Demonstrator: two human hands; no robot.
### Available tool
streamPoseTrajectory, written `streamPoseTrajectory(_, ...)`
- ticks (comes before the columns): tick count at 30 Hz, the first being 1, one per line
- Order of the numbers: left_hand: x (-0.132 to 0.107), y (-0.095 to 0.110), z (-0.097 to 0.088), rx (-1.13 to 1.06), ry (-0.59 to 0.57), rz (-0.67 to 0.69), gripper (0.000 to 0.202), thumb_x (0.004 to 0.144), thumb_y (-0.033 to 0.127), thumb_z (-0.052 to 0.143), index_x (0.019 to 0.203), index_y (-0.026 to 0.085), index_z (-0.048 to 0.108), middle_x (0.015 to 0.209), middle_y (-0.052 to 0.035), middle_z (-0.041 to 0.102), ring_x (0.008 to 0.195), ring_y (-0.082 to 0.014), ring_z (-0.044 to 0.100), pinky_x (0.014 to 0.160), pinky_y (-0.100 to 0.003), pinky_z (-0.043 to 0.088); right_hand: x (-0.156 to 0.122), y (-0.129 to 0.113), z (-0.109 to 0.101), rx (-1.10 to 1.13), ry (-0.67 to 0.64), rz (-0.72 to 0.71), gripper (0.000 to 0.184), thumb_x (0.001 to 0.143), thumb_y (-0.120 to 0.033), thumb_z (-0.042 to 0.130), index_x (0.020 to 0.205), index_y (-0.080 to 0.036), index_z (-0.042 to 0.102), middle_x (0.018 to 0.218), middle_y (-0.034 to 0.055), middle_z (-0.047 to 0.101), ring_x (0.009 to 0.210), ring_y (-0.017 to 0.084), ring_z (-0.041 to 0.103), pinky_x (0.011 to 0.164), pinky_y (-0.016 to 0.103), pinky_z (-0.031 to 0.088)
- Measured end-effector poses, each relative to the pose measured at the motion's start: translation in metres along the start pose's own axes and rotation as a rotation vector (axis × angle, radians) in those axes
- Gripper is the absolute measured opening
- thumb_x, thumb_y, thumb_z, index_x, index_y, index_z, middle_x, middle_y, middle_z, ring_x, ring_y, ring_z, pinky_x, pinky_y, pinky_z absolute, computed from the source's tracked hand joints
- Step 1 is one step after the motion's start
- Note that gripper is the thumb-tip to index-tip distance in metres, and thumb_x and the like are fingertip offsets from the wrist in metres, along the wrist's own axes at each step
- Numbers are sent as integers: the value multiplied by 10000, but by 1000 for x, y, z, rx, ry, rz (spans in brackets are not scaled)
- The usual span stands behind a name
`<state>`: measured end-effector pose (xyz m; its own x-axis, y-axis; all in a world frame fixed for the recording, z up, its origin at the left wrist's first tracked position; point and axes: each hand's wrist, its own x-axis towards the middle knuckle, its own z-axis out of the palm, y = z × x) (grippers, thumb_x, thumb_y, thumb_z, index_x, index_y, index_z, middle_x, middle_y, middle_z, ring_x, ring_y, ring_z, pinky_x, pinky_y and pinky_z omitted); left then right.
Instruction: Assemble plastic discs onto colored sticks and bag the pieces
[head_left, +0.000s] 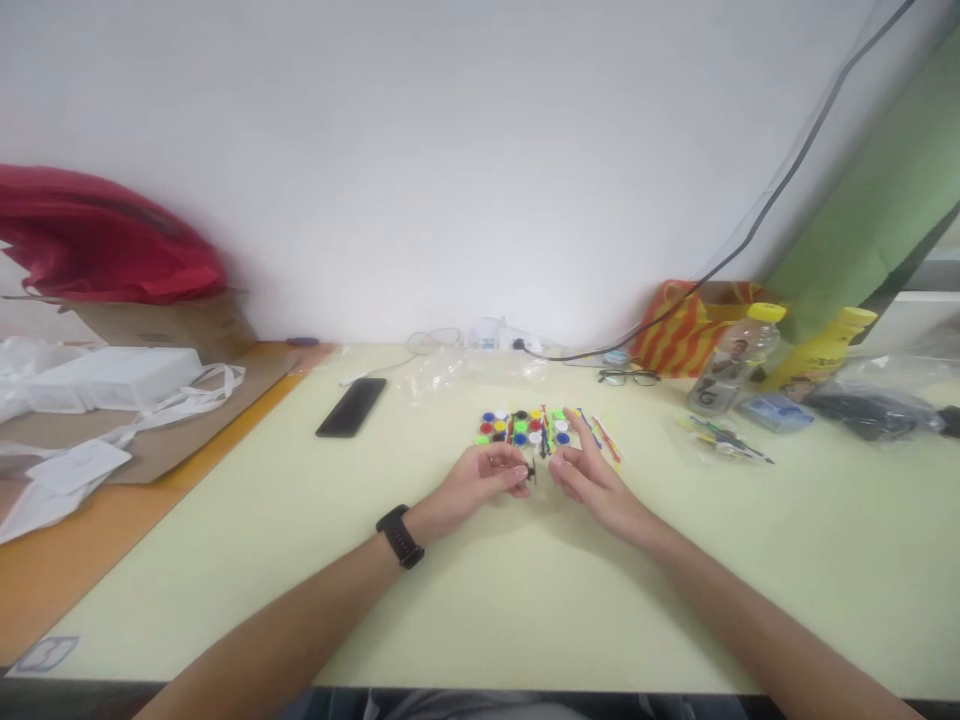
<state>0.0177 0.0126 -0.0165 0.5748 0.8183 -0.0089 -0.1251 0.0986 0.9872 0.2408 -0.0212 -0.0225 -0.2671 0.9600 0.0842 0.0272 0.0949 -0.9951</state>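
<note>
My left hand (486, 478), with a black watch on its wrist, rests on the pale green table (450, 600) with fingers curled and pinched on a small black piece (530, 470). Just to its right is my right hand (589, 478), fingers loosely bent and partly stretched, its tips close to that same piece. Right behind both hands lies a cluster of small coloured round caps (521, 427) in rows, with several thin coloured sticks (600, 435) beside them.
A black phone (351, 406) lies to the back left. Glasses (628, 377), two yellow-capped bottles (739, 358), a striped bag (679, 330), plastic packets (724, 438) and a cable sit at the back right. White bags and cardboard (112, 400) lie left.
</note>
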Motion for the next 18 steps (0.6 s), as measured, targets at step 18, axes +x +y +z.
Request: streamPoseTrajectory(18,-1,2,2,8,-20,13,322,817,399,831,968,146,702,886,-53,717,800,-175,711,813,-312,556,4,-8,-3,-96,-176,-14,381,910,-547,675,814,-196,564,715,-30,462,648,132,397,597,268,313)
